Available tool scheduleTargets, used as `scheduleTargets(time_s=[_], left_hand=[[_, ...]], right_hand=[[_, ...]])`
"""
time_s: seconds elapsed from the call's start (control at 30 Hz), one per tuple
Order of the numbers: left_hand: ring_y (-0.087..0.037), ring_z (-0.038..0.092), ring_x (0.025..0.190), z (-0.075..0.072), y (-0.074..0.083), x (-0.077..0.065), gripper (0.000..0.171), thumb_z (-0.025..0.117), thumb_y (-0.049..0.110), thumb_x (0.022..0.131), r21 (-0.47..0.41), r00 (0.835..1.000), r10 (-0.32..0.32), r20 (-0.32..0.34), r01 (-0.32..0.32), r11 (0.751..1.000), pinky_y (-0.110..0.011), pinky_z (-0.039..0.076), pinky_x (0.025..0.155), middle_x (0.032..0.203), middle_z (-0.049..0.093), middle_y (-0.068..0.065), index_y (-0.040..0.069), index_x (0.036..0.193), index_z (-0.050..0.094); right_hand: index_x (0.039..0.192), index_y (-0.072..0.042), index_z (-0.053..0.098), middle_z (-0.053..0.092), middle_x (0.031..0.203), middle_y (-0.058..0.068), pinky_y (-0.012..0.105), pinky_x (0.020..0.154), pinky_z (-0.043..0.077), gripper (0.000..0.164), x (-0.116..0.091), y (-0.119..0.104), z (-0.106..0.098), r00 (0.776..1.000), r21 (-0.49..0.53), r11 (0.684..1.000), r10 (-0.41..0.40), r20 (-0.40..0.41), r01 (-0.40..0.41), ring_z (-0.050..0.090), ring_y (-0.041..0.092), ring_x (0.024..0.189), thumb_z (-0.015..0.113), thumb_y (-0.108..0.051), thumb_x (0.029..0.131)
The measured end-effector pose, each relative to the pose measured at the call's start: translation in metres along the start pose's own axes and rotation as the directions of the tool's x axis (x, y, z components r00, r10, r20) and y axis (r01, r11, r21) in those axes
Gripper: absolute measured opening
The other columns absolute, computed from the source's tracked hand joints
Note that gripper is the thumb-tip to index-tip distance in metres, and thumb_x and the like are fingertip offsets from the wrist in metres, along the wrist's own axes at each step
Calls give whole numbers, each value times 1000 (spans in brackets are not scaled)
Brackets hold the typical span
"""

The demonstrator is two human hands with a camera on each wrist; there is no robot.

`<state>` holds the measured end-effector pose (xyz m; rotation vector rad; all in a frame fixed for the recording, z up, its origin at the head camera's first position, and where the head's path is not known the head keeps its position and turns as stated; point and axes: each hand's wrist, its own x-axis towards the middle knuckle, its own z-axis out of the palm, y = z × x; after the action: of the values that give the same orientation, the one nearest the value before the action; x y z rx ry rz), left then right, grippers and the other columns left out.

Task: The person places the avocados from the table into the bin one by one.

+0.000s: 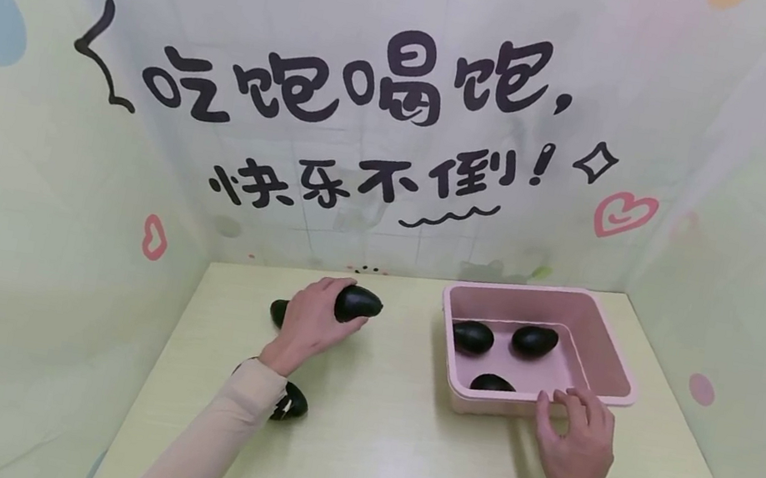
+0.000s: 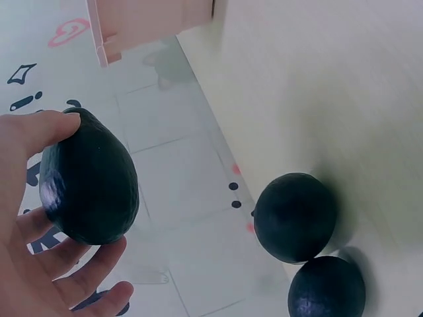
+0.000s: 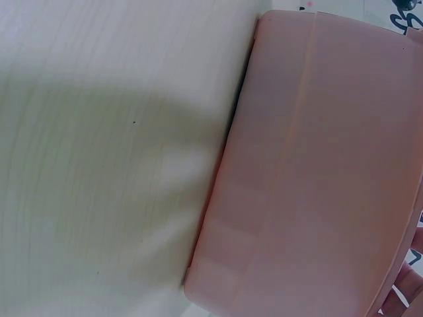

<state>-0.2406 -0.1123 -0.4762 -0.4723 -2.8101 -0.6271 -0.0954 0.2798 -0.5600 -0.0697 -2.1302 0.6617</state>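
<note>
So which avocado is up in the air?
The avocado held in the left hand; the others lie on the table or in the box.

Bin (image 1: 520, 304) on table (image 1: 384, 459), right side, avocados (image 1: 535, 342) inside (three); others (image 1: 297, 405) left

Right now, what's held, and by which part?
Left hand holds an avocado: thumb at narrow end, fingers at broad end. Right hand touches tub's rim; grip unclear.

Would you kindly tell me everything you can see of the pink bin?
The pink bin is rectangular and open at the top, apparently plastic, with rounded corners and an outward-turned rim. It stands upright toward the right back of the table. Three dark avocados show inside. The right hand is at its near rim; whether it grips is unclear.
</note>
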Motion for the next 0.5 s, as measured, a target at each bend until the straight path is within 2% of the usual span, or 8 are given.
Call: scheduleTargets(time_s=[0.2, 0.4, 0.5], left_hand=[[-38, 71, 116, 2, 6, 4, 67, 84, 48, 86, 7, 1000, 25, 5, -25, 1000, -54, 58, 95, 134, 72, -15, 14, 142, 67], [-39, 71, 117, 4, 14, 8, 67, 83, 49, 86, 20, 999, 50, 9, -50, 999, -55, 58, 96, 136, 72, -14, 15, 142, 67], [-39, 71, 117, 4, 18, 9, 67, 83, 48, 86, 19, 998, 61, 13, -61, 998, -56, 57, 97, 136, 72, -13, 15, 141, 67]], right_hand=[[92, 5, 73, 71, 104, 24, 56, 76, 49, 24, 1, -1, 0, 1000, 2, 1000, 7, -10, -7, 61, 47, 100, 74, -19, 88], [93, 6, 73, 70, 105, 27, 49, 78, 46, 28, 0, 1, 0, 1000, -3, 1000, 6, 4, -6, 59, 49, 100, 72, -22, 91], [92, 5, 73, 71, 105, 26, 49, 77, 46, 25, 0, 1, 2, 1000, 11, 1000, 6, -14, -6, 60, 48, 100, 75, -19, 88]])
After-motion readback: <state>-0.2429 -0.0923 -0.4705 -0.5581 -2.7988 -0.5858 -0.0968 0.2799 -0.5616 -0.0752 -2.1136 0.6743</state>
